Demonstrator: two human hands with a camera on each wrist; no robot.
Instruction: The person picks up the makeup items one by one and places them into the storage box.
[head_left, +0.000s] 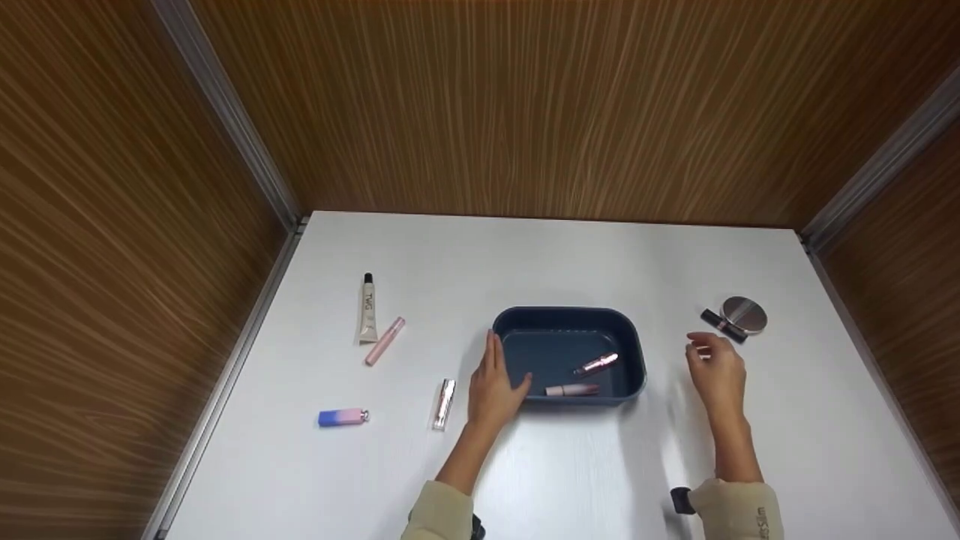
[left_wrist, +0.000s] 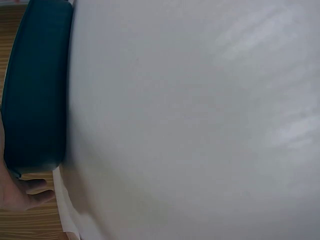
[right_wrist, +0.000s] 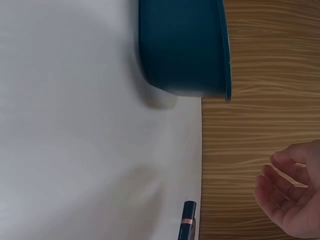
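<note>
A dark blue rectangular tub [head_left: 637, 375] stands mid-table. My left hand [head_left: 491, 394] holds its left side, fingers along the outer wall and thumb over the rim at the front corner. Inside the tub lie a pink lip gloss tube [head_left: 572, 390] and a shiny pink-capped tube [head_left: 598, 364]. To the right, my right hand [head_left: 718, 373] hovers above the table with loosely bent fingers and nothing in them. Just beyond it, a black lipstick tube [head_left: 723, 326] lies against a round compact [head_left: 744, 314]. The right wrist view shows that lipstick tube [right_wrist: 187, 220] below the tub.
Left of the tub lie a silver-capped clear tube [head_left: 443, 405], a blue-and-pink tube [head_left: 343, 417], a slim pink tube [head_left: 385, 342] and a beige squeeze tube [head_left: 367, 311] with a black cap. Wood-grain panels [head_left: 525, 112] enclose the white table [head_left: 585, 480] at the back and sides.
</note>
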